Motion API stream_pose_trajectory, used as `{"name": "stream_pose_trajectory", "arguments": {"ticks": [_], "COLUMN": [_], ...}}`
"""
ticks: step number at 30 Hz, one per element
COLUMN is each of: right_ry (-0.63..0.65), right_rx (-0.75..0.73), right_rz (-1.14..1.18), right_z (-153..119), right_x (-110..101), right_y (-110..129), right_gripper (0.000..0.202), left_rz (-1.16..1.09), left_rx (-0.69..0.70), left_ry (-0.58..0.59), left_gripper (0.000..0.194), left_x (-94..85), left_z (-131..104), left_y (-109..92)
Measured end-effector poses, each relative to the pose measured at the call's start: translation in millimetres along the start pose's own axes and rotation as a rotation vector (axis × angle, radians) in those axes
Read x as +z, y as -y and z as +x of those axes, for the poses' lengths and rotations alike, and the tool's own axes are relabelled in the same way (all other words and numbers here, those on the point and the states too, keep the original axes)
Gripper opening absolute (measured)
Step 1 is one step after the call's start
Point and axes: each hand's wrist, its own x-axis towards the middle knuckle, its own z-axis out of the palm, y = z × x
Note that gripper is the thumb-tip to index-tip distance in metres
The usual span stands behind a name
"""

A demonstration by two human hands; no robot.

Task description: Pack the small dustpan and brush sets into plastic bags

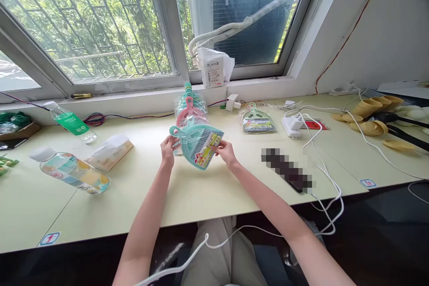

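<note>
Both my hands hold a teal dustpan and brush set (192, 143) with a printed label, tilted above the table. My left hand (168, 149) is closed at its left side, near the handle loop. My right hand (225, 152) pinches the right edge beside the label. Behind it stands a row of similar sets, with a pink dustpan (189, 106) in front and green ones further back, partly hidden. To the right, near the wall, lies a pale green dustpan and brush set (257, 118) in clear wrapping.
Left on the table are a green-labelled bottle (72, 121), a larger drink bottle (73, 172) and a tissue pack (110, 152). A blurred-out phone (288, 172), a power adapter (292, 126) and white cables lie on the right. Another tissue pack (214, 70) stands on the sill.
</note>
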Motion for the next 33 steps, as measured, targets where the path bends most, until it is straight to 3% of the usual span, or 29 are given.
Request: {"name": "stream_pose_trajectory", "arguments": {"ticks": [3, 7, 9, 11, 13, 16, 20, 26, 30, 33], "right_ry": [0.021, 0.067, 0.117, 0.151, 0.157, 0.145, 0.165, 0.151, 0.001, -0.154], "right_rx": [0.003, 0.003, -0.002, -0.007, -0.013, -0.025, -0.017, -0.026, -0.055, -0.048], "right_rz": [0.006, -0.012, -0.042, -0.070, -0.090, -0.108, -0.122, -0.138, -0.114, -0.027], "right_z": [-1.3, -0.4, 0.1, 0.6, 1.2, 1.9, 0.5, -2.1, 2.8, 8.0], "right_x": [1.0, -3.4, -5.7, -6.8, -7.1, -7.7, -8.2, -7.0, -12.9, -20.4], "right_y": [-1.1, 0.1, 0.2, -0.9, -2.8, -4.3, -0.7, 5.1, 4.7, 5.9], "right_gripper": [0.032, 0.032, 0.031, 0.030, 0.030, 0.028, 0.029, 0.027, 0.027, 0.030], "left_rz": [0.056, 0.280, 0.467, 0.608, 0.669, 0.686, 0.645, 0.472, 0.303, 0.273], "left_rx": [0.066, 0.426, 0.545, 0.530, 0.509, 0.550, 0.498, 0.408, 0.393, 0.297], "left_ry": [-0.030, -0.145, -0.092, 0.003, 0.028, 0.036, 0.147, -0.008, -0.255, -0.207], "left_gripper": [0.053, 0.049, 0.044, 0.035, 0.027, 0.025, 0.024, 0.025, 0.031, 0.037], "left_x": [-5.4, -6.6, -6.6, -7.2, -8.9, -11.4, -6.5, 1.3, -23.2, -47.9], "left_z": [1.3, -6.9, -11.7, -14.4, -14.6, -12.9, -14.9, -14.0, 3.0, 9.9], "left_y": [-7.6, -28.5, -38.0, -44.3, -47.6, -49.7, -46.7, -37.5, -45.4, -56.6]}}
